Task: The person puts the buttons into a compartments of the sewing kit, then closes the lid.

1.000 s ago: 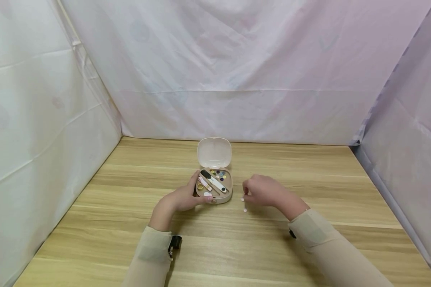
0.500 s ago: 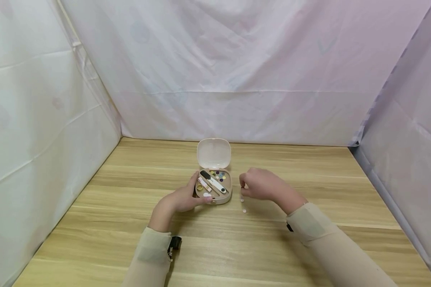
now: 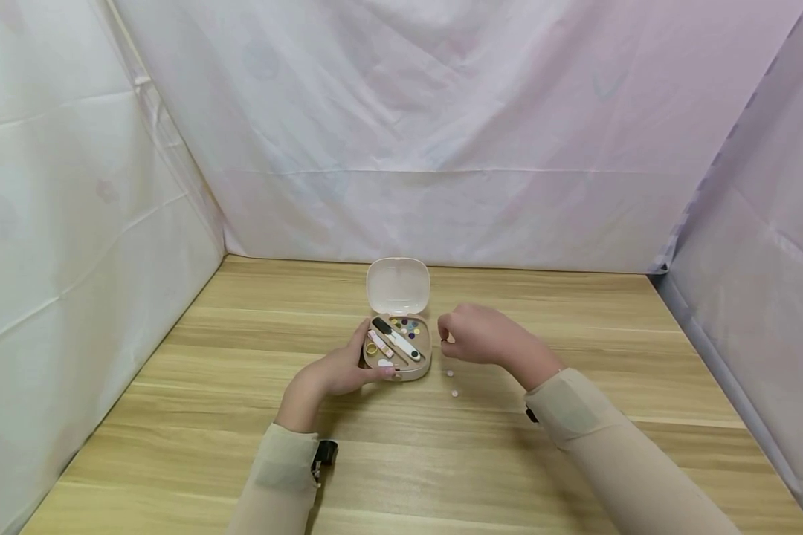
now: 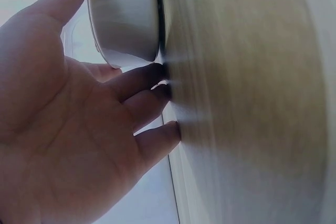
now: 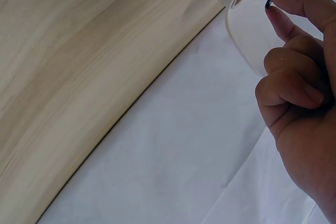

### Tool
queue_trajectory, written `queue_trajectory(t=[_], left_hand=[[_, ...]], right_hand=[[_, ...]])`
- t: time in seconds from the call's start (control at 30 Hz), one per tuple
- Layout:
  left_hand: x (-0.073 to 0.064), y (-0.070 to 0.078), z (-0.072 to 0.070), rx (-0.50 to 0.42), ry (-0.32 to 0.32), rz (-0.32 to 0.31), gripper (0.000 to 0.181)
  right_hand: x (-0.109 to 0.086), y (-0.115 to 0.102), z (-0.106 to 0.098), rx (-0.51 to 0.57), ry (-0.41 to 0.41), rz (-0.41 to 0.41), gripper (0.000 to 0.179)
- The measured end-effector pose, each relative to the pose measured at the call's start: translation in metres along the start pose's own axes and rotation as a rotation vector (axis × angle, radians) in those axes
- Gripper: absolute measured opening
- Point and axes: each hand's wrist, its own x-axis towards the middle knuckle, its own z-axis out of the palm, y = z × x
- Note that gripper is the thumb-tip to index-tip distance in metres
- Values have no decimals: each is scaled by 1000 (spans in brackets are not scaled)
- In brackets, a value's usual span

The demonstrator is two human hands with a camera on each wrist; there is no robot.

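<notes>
A small sewing box stands on the table with its lid raised at the back. My left hand holds it at the left side and front, thumb over the front edge. In the left wrist view the fingers lie beside the box wall. To the right of the box, my right hand is raised above the table. Between thumb and forefinger it pinches a small dark button, mostly covered by the fingertips. Two small white buttons lie on the table below that hand.
Inside the box lie a white tool with a black end, a gold ring and several coloured buttons. The wooden table is bordered by white cloth walls at the back and sides.
My right hand has lifted off the table near the white buttons and moved up and left toward the box, the dark button pinched in it. The left hand has stayed on the box.
</notes>
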Motion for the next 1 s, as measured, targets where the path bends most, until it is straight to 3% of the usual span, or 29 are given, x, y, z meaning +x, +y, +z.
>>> queue_trajectory(t=[1.0], left_hand=[[1, 0, -1, -9, -7, 8, 115]], right_hand=[[34, -5, 9, 30, -53, 16, 6]])
